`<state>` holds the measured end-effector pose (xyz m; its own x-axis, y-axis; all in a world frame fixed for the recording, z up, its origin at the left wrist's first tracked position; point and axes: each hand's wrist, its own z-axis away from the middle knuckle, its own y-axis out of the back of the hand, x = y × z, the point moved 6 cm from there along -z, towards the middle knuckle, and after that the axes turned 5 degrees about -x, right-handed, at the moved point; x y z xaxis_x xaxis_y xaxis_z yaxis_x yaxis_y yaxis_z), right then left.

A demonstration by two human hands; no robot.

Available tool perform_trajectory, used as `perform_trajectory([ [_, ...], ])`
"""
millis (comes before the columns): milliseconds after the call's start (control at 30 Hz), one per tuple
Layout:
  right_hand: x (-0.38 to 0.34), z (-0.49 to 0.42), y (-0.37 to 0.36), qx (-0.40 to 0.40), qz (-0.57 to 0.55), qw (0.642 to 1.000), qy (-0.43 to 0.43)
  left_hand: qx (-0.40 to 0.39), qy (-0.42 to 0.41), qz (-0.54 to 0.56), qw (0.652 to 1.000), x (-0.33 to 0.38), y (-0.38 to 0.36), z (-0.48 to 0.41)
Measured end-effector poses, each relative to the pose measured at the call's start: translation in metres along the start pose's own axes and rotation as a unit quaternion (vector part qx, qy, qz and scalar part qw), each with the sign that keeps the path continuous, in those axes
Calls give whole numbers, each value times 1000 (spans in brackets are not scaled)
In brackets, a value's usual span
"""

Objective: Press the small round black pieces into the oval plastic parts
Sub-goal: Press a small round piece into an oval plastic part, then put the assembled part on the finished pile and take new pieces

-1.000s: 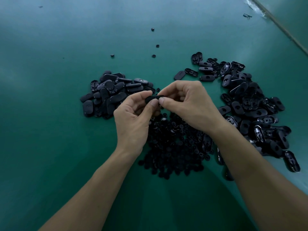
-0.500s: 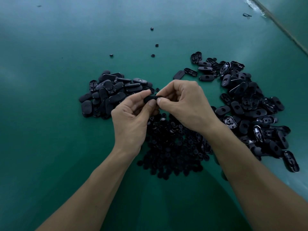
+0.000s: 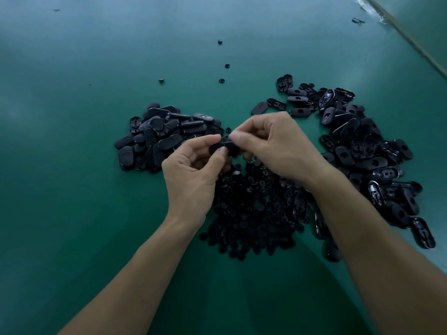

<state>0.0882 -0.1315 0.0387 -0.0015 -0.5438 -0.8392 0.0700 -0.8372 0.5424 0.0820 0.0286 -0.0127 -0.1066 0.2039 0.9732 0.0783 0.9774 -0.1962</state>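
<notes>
1. Now your two hands are still close together above the middle of the green table (image 3: 72,213), just like a moment ago.
2. Your left hand (image 3: 191,175) holds the oval part (image 3: 226,147), with its thumb on the front and its fingers curled behind.
3. Your right hand (image 3: 273,146) pinches the top right end of the same part with curled fingers. Its fingertips look blurry, so they seem to be moving.
4. What is new: the part has tipped a bit, and more of its dark face shows than before. Your right thumb has slid from the end to the top edge.
5. I think you are pushing a small round piece in, or just did. The piece is too small and dark to see, so I cannot tell if it is in.
6. The heap of small round pieces (image 3: 254,209) lies right under your hands.
7. One pile of oval parts (image 3: 157,139) lies to the left, and a bigger pile (image 3: 362,146) lies to the right. Neither pile looks changed.
8. Both piles are big, so I think lots of work is left.
</notes>
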Motion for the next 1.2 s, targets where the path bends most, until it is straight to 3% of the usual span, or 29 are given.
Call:
perform_trajectory([
  [233, 33, -38, 25, 53, 187, 974, -112, 43, 7, 40, 998, 2, 4, -1],
  [467, 41, -54, 22, 90, 285, 941, -160, 109, 35, 104, 988, 0, 10, -2],
  [767, 41, -47, 35, 109, 202, 965, -130, 129, 49, 57, 989, 1, 12, 0],
  [900, 48, -35, 44, 97, 235, 954, -156, 104, 23, 26, 994, 6, 11, 2],
  [1000, 53, -31, 45, 82, 197, 962, -171, 79, -6, 18, 997, 9, 7, 3],
  [1200, 35, -22, 36, 105, 71, 989, -77, 25, -6, 10, 1000, 5, 2, 2],
])
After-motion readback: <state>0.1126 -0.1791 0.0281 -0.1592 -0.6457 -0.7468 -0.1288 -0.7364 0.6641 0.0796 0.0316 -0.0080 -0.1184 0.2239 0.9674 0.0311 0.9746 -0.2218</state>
